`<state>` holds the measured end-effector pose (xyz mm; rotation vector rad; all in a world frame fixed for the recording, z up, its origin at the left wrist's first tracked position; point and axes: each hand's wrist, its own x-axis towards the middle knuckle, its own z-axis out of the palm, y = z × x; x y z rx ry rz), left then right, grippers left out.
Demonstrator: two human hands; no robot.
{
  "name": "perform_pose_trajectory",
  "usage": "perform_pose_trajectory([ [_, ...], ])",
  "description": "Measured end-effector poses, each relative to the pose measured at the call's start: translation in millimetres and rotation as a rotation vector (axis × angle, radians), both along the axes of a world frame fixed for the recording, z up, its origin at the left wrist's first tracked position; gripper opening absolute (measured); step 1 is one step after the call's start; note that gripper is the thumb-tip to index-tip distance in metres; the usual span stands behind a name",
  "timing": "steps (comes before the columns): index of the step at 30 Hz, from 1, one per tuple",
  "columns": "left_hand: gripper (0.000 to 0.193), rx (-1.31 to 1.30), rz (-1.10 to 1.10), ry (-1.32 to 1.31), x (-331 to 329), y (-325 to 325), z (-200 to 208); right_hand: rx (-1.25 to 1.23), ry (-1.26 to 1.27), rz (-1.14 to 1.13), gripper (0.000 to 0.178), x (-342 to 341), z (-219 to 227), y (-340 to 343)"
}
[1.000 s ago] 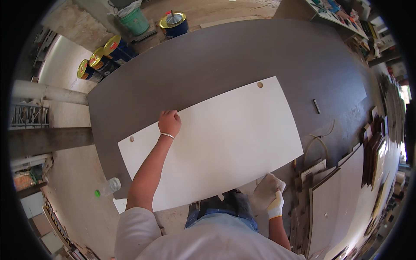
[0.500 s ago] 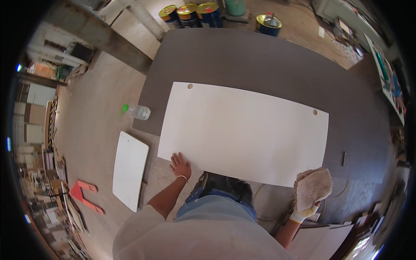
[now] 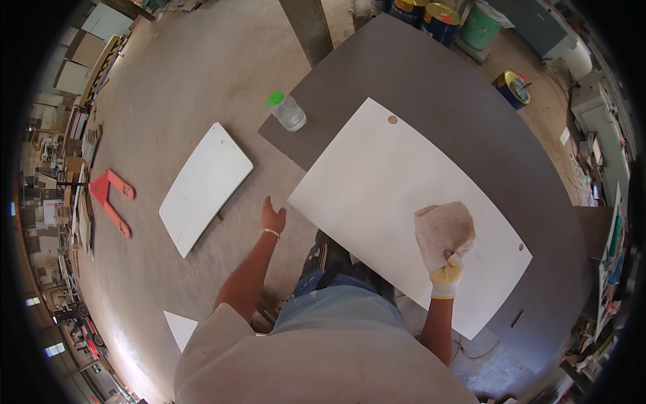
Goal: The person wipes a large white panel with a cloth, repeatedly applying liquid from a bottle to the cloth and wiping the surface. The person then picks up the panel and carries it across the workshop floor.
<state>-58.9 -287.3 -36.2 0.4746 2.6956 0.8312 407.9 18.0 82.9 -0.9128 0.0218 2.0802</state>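
A white rectangular board [image 3: 363, 178] with two round holes along its far edge lies on a large dark brown tabletop [image 3: 437, 94]. My right hand [image 3: 447, 277], in a white-and-yellow knit glove, grips a fluffy beige cloth [image 3: 441, 232] over the right part of the board. Whether the cloth touches the surface I cannot tell. Bare except for a wristband, my left hand [image 3: 272, 217] is off the board, just left of its near left corner. Its fingers are apart and hold nothing.
A clear bottle with a green cap [image 3: 288, 113] stands at the tabletop's left corner. Left of me is a smaller white panel [image 3: 205, 185], with a red pallet jack [image 3: 111, 195] beyond it. Paint cans [image 3: 441, 23] and a green bucket [image 3: 479, 27] stand behind the table.
My view has turned left. My left hand has come off the board's near edge. My right hand has brought the cloth from beside the near right corner to over the board.
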Motion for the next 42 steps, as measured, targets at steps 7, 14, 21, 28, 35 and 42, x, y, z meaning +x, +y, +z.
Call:
perform_pose_trajectory([
  [7, 0.095, 0.403, -0.294, 0.085, -141.6, 173.0, 37.6, -0.054, 0.024, 0.193, 0.072, -119.3, -9.9, 26.0],
  [14, 0.071, 0.524, -0.300, -0.303, -177.9, 249.3, 42.9, -0.056, -0.113, 0.212, 0.068, -213.0, -21.1, 51.4],
  [21, 0.061, 0.619, -0.268, -0.315, -178.1, 252.8, 31.6, 1.026, -0.877, 0.940, 0.066, -276.7, -55.0, 50.9],
  [28, 0.061, 0.606, -0.358, -0.296, -180.1, 254.5, 20.0, 2.009, -0.911, 1.263, 0.049, -374.6, -62.3, -43.6],
  [35, 0.062, 0.642, -0.428, -0.182, -171.7, 259.4, 17.7, 1.920, -1.720, 0.709, 0.034, -418.8, -98.3, 198.2],
  [42, 0.066, 0.717, -0.418, -0.179, -168.3, 253.6, 20.0, 1.879, -1.170, 1.187, 0.025, -372.1, -72.8, -1.1],
])
